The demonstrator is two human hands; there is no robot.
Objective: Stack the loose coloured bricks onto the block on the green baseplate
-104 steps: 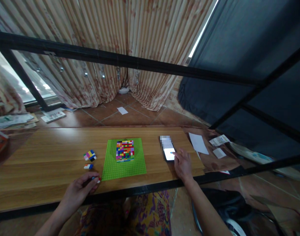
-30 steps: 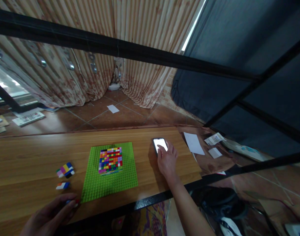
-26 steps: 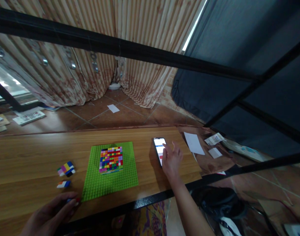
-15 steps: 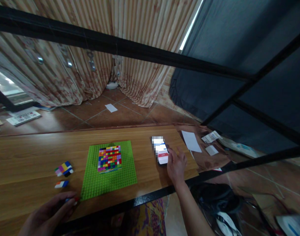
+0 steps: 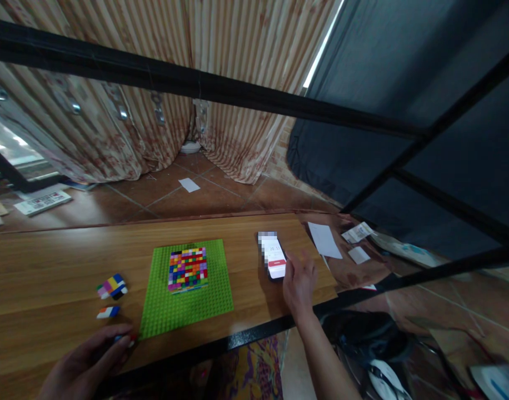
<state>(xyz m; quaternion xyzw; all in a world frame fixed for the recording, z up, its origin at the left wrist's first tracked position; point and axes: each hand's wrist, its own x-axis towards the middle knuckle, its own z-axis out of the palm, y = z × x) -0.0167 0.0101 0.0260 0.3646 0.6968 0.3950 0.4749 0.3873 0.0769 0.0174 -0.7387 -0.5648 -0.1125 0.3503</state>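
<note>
My left hand point(image 5: 94, 355) is closed at the table's front edge, pinching small toy building bricks point(image 5: 130, 339); bits of red and blue show at the fingertips, and the rest is hidden by the fingers. My right hand point(image 5: 298, 280) reaches over the table, fingers apart, its thumb side by the right edge of a phone point(image 5: 275, 262) that lies flat with its screen lit. Between the hands a green baseplate point(image 5: 163, 316) carries a block of many-coloured bricks point(image 5: 188, 270). Beyond my left hand lie a brick cluster point(image 5: 113, 286) and a smaller white, orange and blue piece point(image 5: 108, 312).
The wooden table point(image 5: 71, 250) runs across the view. Past its right end lie white papers point(image 5: 324, 240), and a black bag point(image 5: 365, 333) sits below. A dark metal bar point(image 5: 238, 94) crosses in front of striped curtains point(image 5: 241, 50). Books point(image 5: 44, 201) lie at far left.
The phone screen now shows a different page, with large digits above a red bar. Both hands keep nearly the same places; the view has shifted slightly.
</note>
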